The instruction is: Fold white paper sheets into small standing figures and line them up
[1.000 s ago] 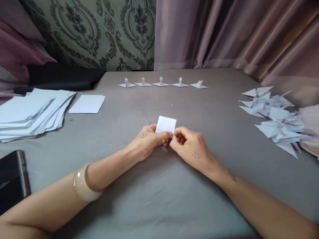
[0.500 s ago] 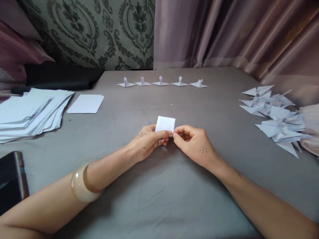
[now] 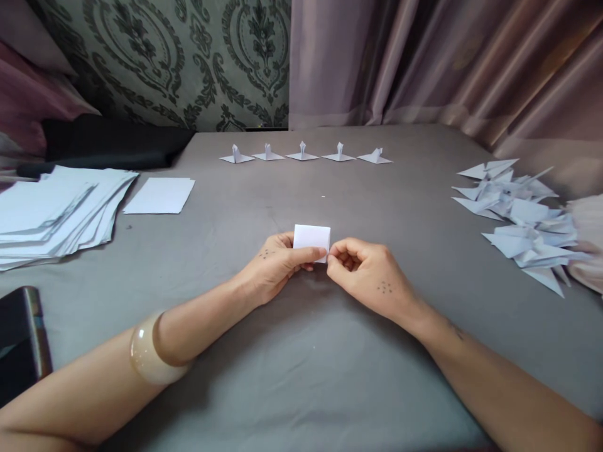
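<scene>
Pinched between thumb and fingers of bare left hand (image 3: 279, 265), over grey cloth-covered table (image 3: 311, 389): small folded rectangle of white paper (image 3: 311, 236). Pressed close together at its lower right edge: thumb and forefinger of bare right hand (image 3: 365, 273); cannot tell whether gripping it. Beyond: row of five white folded-paper figures (image 3: 302, 155). At left: fanned stack of white paper sheets (image 3: 51, 210). At right: heap of pointed white folded-paper pieces (image 3: 527, 215).
</scene>
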`<state>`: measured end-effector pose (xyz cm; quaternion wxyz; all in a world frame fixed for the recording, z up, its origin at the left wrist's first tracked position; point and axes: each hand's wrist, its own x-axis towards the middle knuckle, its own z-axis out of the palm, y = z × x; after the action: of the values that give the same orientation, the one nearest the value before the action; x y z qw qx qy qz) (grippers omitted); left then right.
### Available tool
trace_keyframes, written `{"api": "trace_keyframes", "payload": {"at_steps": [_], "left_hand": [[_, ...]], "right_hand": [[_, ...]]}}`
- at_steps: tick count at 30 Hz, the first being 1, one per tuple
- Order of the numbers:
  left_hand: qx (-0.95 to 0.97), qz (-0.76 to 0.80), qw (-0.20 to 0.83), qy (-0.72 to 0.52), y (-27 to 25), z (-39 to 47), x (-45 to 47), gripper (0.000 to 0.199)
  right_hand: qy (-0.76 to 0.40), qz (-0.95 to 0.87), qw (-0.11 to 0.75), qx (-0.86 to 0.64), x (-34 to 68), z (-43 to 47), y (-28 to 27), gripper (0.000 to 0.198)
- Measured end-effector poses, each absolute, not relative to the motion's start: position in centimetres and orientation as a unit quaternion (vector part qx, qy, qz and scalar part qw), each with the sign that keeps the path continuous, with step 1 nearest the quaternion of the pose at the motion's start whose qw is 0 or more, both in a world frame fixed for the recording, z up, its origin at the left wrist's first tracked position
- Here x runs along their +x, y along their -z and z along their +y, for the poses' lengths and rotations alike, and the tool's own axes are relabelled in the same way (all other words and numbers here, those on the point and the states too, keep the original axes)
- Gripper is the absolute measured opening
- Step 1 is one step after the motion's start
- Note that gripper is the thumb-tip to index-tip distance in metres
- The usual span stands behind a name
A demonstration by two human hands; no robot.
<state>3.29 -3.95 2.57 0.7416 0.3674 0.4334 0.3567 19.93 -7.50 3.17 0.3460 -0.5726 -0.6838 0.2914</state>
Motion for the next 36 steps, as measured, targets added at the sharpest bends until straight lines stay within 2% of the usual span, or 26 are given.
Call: {"api": "trace_keyframes", "payload": {"at_steps": [12,21,27,33,36], "left_hand": [[0.372,0.446,0.744,-0.329,-2.6,-3.8,3.3,0.021],[0.373,0.450,0.738,-0.336,-2.8,-4.0,3.4,0.020],[0.378,0.446,0.740,-0.332,-2.7,-4.0,3.3,0.019],[0.379,0.448,0.741,-0.327,-2.8,-3.9,3.3,0.020],[0.376,0.450,0.739,-0.331,-2.7,-3.9,3.3,0.021]], "right_hand": [[-0.119,-0.762,0.351,-0.531,19.7,-7.7,-2.3,0.010],[-0.284,-0.689,0.372,-0.553,19.8,-7.6,-3.3,0.007],[-0.253,-0.703,0.368,-0.554,19.7,-7.5,-3.0,0.007],[-0.159,-0.742,0.363,-0.541,19.8,-7.5,-2.8,0.009],[-0.193,-0.729,0.368,-0.544,19.9,-7.5,-2.9,0.008]]}}
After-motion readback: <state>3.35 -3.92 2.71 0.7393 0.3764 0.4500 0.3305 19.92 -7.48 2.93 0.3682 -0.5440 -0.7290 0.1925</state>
